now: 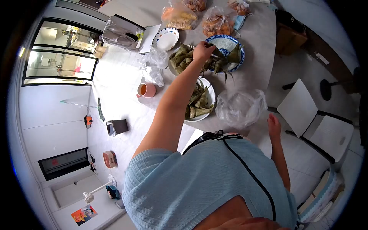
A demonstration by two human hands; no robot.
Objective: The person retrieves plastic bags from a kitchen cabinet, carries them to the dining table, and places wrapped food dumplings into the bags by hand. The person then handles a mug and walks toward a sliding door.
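Note:
My left hand (pixel 202 52) reaches over the table with its fingers closed on a leaf-wrapped rice dumpling (pixel 217 61), part of a bunch at the edge of a blue-and-white bowl (pixel 243 57). More dumplings (pixel 180 57) lie to the left of that hand, partly hidden by it. Nearer to me, a white plate (pixel 211 97) bears another pile of wrapped dumplings (pixel 200 103), partly covered by my forearm. A crumpled clear plastic bag (pixel 240 108) lies right of this plate. Off the table's edge, my right hand (pixel 273 125) is raised with nothing in it, its fingers loosely stretched.
A pink mug (pixel 147 90) of brownish liquid stands at the left table edge, near crumpled plastic bags (pixel 154 69). Farther back are a patterned plate (pixel 166 38), filled food bags (pixel 217 23) and a blue mask (pixel 239 23). White chairs (pixel 299 103) stand to the right.

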